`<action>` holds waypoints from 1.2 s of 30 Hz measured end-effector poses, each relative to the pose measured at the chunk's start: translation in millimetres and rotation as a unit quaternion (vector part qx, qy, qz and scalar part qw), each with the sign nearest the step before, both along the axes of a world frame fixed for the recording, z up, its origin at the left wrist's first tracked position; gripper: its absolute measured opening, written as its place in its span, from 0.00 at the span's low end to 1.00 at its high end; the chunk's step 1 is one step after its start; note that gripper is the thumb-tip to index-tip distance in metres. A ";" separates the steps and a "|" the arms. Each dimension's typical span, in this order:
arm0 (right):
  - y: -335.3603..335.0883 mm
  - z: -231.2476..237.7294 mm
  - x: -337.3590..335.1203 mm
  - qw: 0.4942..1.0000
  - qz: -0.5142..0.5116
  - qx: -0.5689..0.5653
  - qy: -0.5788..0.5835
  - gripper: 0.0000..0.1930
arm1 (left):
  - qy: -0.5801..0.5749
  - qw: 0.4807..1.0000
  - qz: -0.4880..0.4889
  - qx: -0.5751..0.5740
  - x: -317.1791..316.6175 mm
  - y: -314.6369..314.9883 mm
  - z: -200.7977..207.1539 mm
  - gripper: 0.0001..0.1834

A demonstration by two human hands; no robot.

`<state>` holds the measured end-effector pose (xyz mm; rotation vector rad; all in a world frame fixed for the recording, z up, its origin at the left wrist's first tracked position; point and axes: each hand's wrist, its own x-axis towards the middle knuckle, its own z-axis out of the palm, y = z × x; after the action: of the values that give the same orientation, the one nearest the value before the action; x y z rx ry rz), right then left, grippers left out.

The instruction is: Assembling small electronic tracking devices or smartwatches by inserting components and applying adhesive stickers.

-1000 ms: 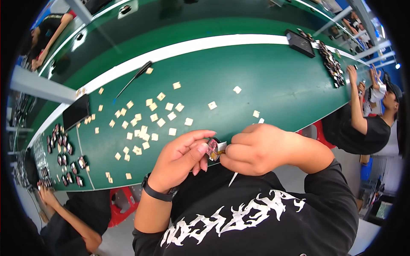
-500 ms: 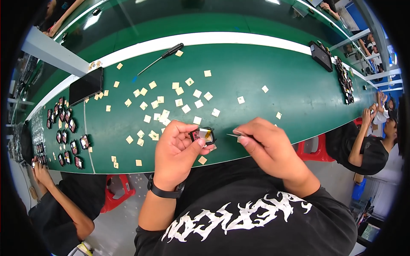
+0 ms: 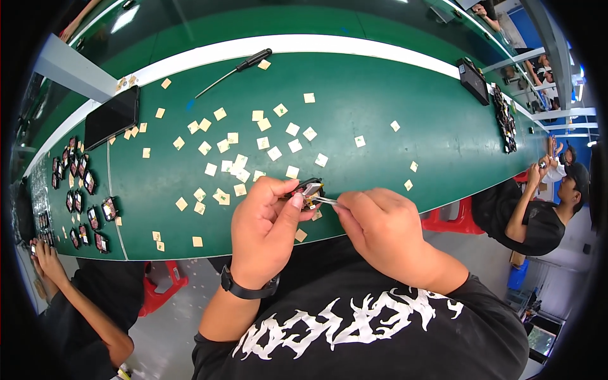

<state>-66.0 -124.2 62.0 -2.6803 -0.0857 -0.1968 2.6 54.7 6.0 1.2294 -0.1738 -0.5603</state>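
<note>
A small black-framed electronic module (image 3: 314, 185) is pinched in my left hand (image 3: 263, 221), just above the near edge of the green table. It is tilted, and a grey flap or plate stands up from its inner face. My right hand (image 3: 386, 221) is closed on a pair of thin metal tweezers (image 3: 326, 201), whose tips reach into the module's right side. Whether the tips grip anything there is too small to tell. Small cream square pieces (image 3: 292, 171) lie scattered on the table just beyond my hands.
A screwdriver (image 3: 244, 68) lies at the back, and a black tablet-like slab (image 3: 112, 117) at the left. Similar modules (image 3: 79, 166) cluster on the left side; more dark parts (image 3: 505, 119) line the far right. People work at both sides, near red stools (image 3: 451, 216).
My right hand has moved left, bringing the tweezers from apart to the module. The module has turned in my left hand, and its flap now stands more upright. The view has shifted slightly.
</note>
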 end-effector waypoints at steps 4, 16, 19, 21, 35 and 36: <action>-1.5 -1.2 3.3 0.999 0.043 -0.031 -0.001 0.08 | -0.026 1.000 -0.005 0.007 -1.3 1.2 -2.8 0.08; -10.3 12.1 4.5 0.984 0.132 -0.117 0.007 0.13 | -0.051 0.997 -0.036 0.046 -1.2 7.6 -4.9 0.07; -10.8 5.9 4.0 0.985 0.139 -0.101 -0.010 0.12 | -0.112 0.992 -0.040 0.049 -2.0 6.1 -7.1 0.06; -11.4 2.9 3.5 0.987 0.137 -0.085 -0.014 0.12 | -0.072 0.994 -0.061 0.047 1.5 9.8 -2.9 0.07; -30.7 -23.4 -7.6 0.900 -0.055 0.427 0.076 0.15 | 0.078 0.994 -0.045 -0.061 2.8 8.3 2.2 0.08; -31.2 -21.4 -5.2 0.900 -0.055 0.426 0.076 0.15 | 0.056 0.996 -0.046 -0.053 1.2 7.0 0.2 0.08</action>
<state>-71.1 -155.4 40.6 -1.8107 0.1668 -0.0374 3.9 61.7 6.2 1.0877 -0.1646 -0.6896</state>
